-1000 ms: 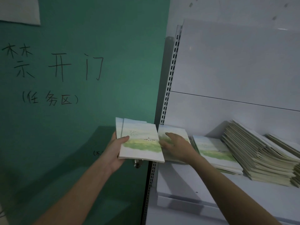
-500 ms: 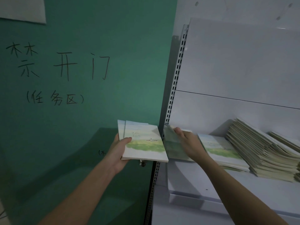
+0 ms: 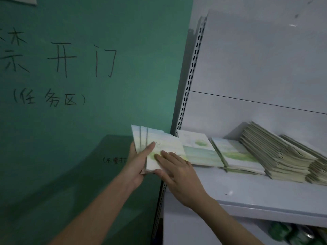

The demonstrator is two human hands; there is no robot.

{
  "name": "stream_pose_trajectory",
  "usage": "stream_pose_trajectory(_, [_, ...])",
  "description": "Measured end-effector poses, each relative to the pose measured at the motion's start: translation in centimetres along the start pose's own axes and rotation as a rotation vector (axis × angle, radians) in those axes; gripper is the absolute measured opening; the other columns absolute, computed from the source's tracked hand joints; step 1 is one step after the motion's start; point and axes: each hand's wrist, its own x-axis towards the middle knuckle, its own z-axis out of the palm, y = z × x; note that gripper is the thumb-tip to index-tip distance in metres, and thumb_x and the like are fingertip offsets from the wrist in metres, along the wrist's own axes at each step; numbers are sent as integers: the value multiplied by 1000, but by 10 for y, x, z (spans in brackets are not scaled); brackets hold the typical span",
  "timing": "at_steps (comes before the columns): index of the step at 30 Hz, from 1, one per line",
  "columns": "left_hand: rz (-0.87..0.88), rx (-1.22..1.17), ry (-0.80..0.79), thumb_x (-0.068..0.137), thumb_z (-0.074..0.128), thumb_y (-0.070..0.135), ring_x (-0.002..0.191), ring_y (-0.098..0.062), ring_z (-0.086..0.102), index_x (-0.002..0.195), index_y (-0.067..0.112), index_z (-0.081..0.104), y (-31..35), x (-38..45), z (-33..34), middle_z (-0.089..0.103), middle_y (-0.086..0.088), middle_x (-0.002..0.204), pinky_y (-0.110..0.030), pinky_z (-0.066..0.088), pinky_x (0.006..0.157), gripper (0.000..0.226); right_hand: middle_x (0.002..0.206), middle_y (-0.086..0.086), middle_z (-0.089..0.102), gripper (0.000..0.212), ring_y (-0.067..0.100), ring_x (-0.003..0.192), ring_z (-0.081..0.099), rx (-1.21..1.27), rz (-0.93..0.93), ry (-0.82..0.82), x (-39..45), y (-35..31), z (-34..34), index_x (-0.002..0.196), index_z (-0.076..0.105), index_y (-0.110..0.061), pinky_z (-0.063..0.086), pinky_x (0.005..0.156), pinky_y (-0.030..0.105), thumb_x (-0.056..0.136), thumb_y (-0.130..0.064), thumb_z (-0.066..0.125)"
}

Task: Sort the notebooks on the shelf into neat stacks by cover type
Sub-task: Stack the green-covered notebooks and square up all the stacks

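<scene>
— How many notebooks can you count?
— I see three fanned notebooks (image 3: 141,138) in my left hand (image 3: 136,167), four stacks (image 3: 276,156) on the shelf (image 3: 265,197), two hands in all.

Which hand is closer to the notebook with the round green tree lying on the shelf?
Right. The right hand rests on the held notebooks, just beside the tree notebook. The left hand grips those notebooks' far side, farther away.
</scene>
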Motion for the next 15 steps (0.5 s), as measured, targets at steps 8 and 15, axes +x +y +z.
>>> stream_pose_trajectory(8, [53, -56, -5, 88, 62, -1, 93, -27, 67, 132, 27, 41, 19, 4, 12, 66, -6, 113, -41, 56, 62, 56, 146, -7, 42, 50, 10, 131, 40, 381, 384, 331, 8, 16, -51, 145, 39, -24, 32, 107, 27, 100, -42, 45])
stream_pose_trajectory(15, [-48, 51, -62, 93, 57, 8, 90, -28, 64, 132, 23, 35, 3, 1, 69, 64, -12, 115, -30, 50, 46, 47, 128, -13, 43, 56, 2, 102, 53, 971, 662, 221, -14, 52, -69, 147, 37, -22, 47, 91, 26, 95, -17, 56])
